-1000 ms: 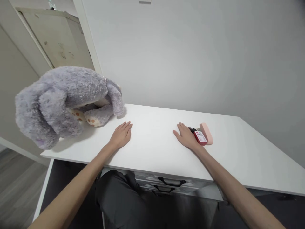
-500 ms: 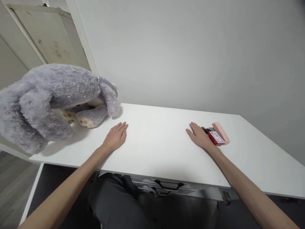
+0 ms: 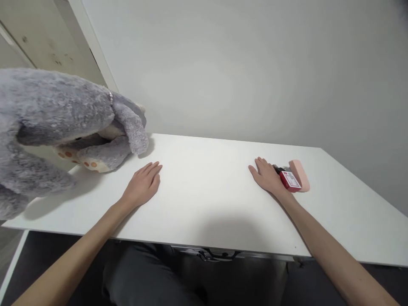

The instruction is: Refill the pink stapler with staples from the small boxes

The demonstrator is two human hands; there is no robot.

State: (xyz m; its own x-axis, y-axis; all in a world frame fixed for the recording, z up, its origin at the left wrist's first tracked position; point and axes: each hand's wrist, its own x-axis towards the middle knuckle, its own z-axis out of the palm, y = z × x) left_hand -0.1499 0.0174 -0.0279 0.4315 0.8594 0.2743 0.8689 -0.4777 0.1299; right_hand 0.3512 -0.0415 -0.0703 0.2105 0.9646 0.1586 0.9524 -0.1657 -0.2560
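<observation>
A small red-and-white box lies just beside the right grip, toward the white worktop's right edge, the left grip well apart, both flat-fingered and empty.

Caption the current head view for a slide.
Left hand and right hand rest on a white table between gray plush and a red box.

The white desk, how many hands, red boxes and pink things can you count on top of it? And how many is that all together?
Hands: 2 (left hand and right hand)
Red-and-white box: 1
Pink thing: 1
Total: 4
</observation>
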